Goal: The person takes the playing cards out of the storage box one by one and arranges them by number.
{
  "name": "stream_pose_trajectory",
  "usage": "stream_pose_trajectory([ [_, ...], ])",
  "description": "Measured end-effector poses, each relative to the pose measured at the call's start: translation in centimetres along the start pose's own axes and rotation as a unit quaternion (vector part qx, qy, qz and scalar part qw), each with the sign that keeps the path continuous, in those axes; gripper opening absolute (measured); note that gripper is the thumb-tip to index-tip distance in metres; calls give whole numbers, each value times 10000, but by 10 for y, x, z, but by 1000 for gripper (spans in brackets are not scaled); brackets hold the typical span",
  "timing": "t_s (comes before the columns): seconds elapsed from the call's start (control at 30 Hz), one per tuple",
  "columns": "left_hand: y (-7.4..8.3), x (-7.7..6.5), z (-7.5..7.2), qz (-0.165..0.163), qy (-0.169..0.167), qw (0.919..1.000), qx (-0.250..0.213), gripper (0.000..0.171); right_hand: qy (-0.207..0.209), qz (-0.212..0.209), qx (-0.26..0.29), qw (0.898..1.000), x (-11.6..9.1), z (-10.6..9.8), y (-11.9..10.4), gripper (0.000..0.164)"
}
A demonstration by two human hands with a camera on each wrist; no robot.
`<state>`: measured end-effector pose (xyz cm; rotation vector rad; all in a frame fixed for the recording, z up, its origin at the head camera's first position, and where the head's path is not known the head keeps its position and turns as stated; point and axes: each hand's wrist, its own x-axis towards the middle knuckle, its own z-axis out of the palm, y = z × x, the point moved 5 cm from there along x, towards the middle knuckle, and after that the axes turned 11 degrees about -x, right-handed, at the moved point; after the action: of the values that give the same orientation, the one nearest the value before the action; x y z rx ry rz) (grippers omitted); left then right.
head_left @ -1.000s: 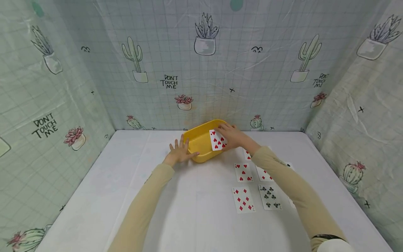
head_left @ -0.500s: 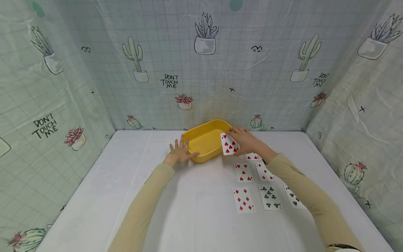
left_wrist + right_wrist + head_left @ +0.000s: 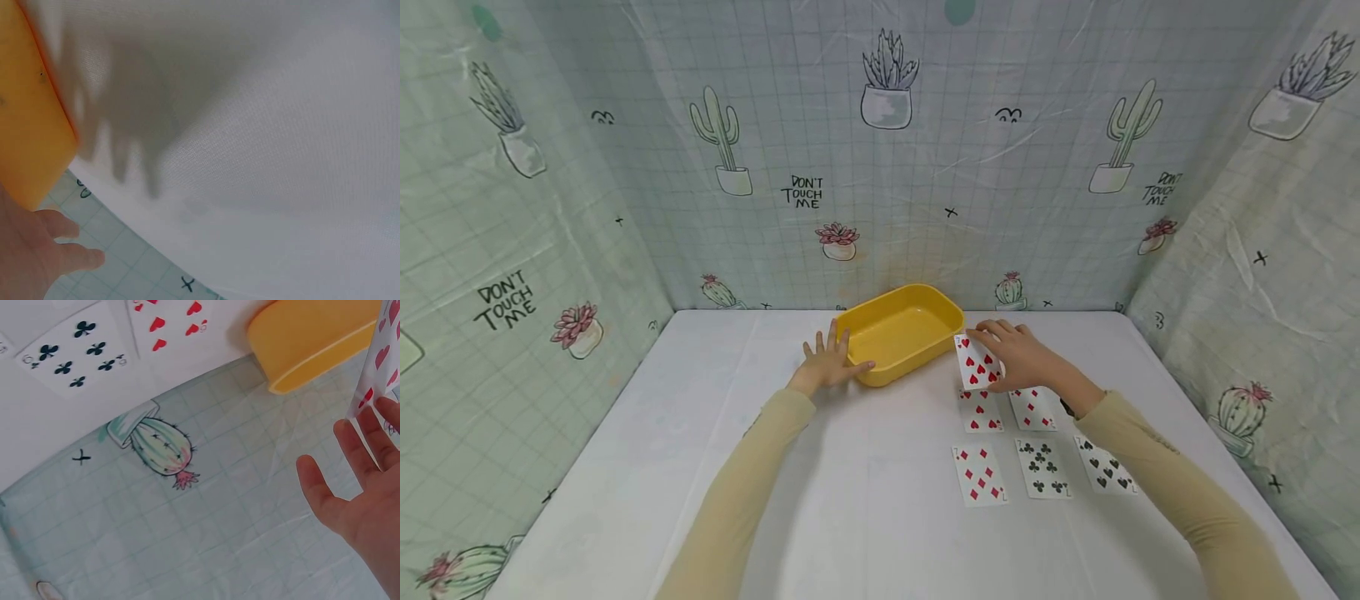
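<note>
My right hand [image 3: 1030, 362] pinches a seven of hearts [image 3: 976, 363] by its edges, raised over the near right of a yellow plastic tub [image 3: 917, 360]. In the right wrist view the card [image 3: 378, 362] meets the fingertips while another finger sticks out free. My left hand [image 3: 827, 364] rests with spread fingers against the tub's left end. Below the held card lies a hearts card [image 3: 981, 418], partly covered. Beside it is a diamonds card [image 3: 1032, 410]. Nearer to me lie a seven of diamonds [image 3: 981, 477], a seven of clubs [image 3: 1042, 469] and a seven of spades [image 3: 1103, 467].
A six of clubs [image 3: 75, 349] and a hearts card [image 3: 175, 325] lie near the table's far edge in the right wrist view; my right hand and arm hide them from the head view. A printed cactus curtain [image 3: 887, 183] stands around the white table [image 3: 865, 500].
My right hand has moved the seven of hearts from over the tub's interior rightward and toward me, out past its rim. The left hand and the tub have stayed in place.
</note>
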<state>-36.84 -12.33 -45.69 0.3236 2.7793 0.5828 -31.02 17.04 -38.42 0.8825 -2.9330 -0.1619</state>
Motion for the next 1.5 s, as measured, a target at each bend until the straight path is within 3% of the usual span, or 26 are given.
stream_pose_trajectory([
  [0.9, -2, 4, 1, -42, 1, 10000, 7, 95, 120, 550, -154, 9983, -120, 23, 41, 89],
  [1.27, 3, 1, 0, 26, 37, 10000, -8, 96, -32, 899, 123, 9959, -169, 27, 58, 88],
  [1.5, 0, 2, 1, -34, 24, 10000, -39, 96, -94, 1102, 196, 9937, -189, 36, 71, 88],
])
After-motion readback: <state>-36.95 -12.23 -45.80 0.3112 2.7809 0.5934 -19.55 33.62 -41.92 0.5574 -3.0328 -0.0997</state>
